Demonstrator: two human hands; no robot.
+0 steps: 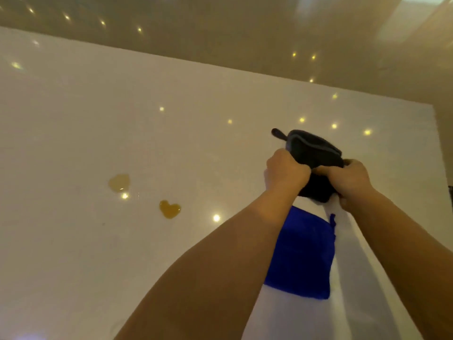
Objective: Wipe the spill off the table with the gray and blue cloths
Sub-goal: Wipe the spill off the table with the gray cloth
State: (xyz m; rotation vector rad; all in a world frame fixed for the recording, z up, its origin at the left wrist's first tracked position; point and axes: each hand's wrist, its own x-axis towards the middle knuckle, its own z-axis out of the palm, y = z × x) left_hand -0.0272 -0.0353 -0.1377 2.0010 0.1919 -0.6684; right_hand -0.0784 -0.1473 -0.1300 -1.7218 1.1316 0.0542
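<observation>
Gray cloth [315,153] bunched near the counter's [73,119] far right corner, gripped from both sides: left hand [285,171] fisted on its left edge, right hand [348,179] clenched on its right. Blue cloth [302,256] lies flat just nearer, between the forearms. Two amber spill puddles [169,209] sit well left, mid-counter.

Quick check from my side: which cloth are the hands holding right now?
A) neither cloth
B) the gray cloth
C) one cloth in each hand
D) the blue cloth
B: the left hand and right hand both grip the bunched gray cloth, while the blue cloth lies flat on the table, untouched, below them.
</observation>
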